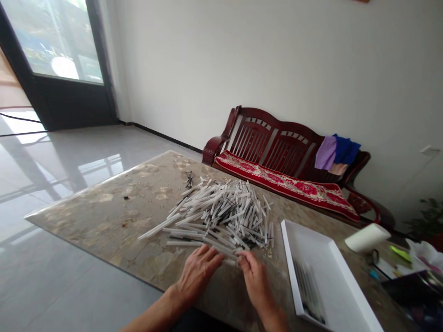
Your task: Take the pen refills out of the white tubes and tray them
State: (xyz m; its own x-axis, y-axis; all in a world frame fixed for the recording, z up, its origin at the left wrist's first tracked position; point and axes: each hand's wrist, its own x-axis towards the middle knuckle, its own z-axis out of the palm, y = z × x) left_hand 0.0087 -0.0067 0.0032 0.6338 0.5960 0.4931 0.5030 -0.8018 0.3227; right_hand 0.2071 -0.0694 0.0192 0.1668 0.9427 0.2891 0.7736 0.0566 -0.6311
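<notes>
A large heap of slim whitish tubes point(221, 207), some with dark parts, lies on the stone-patterned table point(114, 230). At the heap's near edge, my left hand point(200, 269) rests with its fingers together and bent over the tubes. Opposite it, my right hand point(255, 276) pinches the end of a slim tube point(230, 261) that runs between both hands. My left fingertips are at its other end, partly hidden. Right of my hands stands a shallow white box point(339, 281), holding several slim dark-tipped tubes point(308, 288) in a row along its left side.
Eyeglasses point(189, 180) lie behind the heap. A white roll point(367, 237), a black container point(408, 288) and a plastic bag point(425, 253) are at the right. Beyond the table, a dark red wooden bench point(273, 133) bears a red patterned cover point(287, 180) and cloths point(342, 150).
</notes>
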